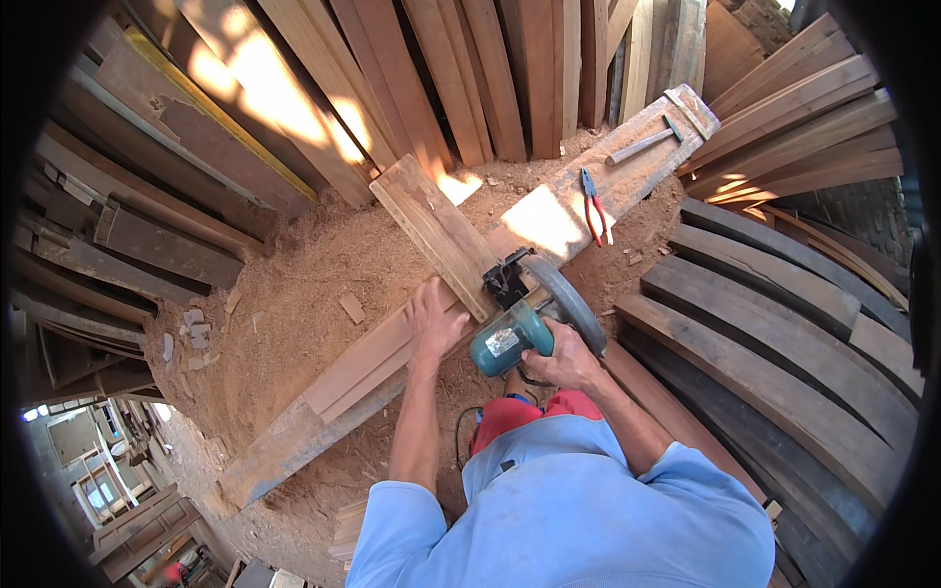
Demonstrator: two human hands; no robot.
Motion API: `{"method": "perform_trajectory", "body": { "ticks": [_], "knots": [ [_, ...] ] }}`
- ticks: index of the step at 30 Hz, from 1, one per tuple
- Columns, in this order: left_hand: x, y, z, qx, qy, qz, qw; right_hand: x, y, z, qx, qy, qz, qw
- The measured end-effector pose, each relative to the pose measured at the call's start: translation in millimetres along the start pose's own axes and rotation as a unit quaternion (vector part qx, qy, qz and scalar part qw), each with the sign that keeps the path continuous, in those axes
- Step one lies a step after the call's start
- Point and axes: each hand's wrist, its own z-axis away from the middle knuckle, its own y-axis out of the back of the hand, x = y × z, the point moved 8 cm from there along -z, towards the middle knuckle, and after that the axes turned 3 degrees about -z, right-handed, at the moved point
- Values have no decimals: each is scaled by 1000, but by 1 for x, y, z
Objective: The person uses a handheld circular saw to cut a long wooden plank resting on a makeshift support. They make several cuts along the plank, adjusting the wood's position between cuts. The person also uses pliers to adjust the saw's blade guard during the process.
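Observation:
My right hand (561, 353) grips the handle of a teal circular saw (510, 335). The saw, with its black motor housing and curved guard, sits at the near end of a short crosswise plank (421, 216). My left hand (434, 316) rests just left of the saw, fingers apart on pale reddish planks (363, 367) beside that plank; its fingertips are at the plank's edge. These pieces lie on a long, dusty board (274, 461) running diagonally across the view. Whether the blade is in the wood is hidden.
Red-handled pliers (594, 208) and a hammer (639, 147) lie on the long board's far part. Leaning planks (470, 78) line the back and left (167, 245). Stacked dark boards (745, 333) are on the right. Sawdust (255, 353) and offcuts cover the ground. A dark cable loops near my legs.

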Motion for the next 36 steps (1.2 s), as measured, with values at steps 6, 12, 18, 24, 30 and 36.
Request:
{"method": "perform_trajectory", "body": {
  "ticks": [6, 12, 18, 24, 30, 36],
  "knots": [
    [-44, -33, 31, -63, -120, -167, 977, 1, -2, 2, -4, -13, -17, 1000],
    [-49, -47, 37, -11, -243, -142, 959, 0, 0, 7, 52, 31, -44, 997],
    [-49, -52, 37, -28, -225, -148, 963, 6, 7, 14, 73, 6, -119, 990],
    [-46, -48, 36, -19, -229, -142, 963, 4, 14, 21, 99, 10, -139, 985],
    [-48, -52, 35, -27, -229, -149, 962, 6, 20, 24, 108, -10, -143, 984],
    [-46, -50, 35, -34, -225, -146, 963, 7, 22, 23, 102, -10, -120, 987]
  ]
}}
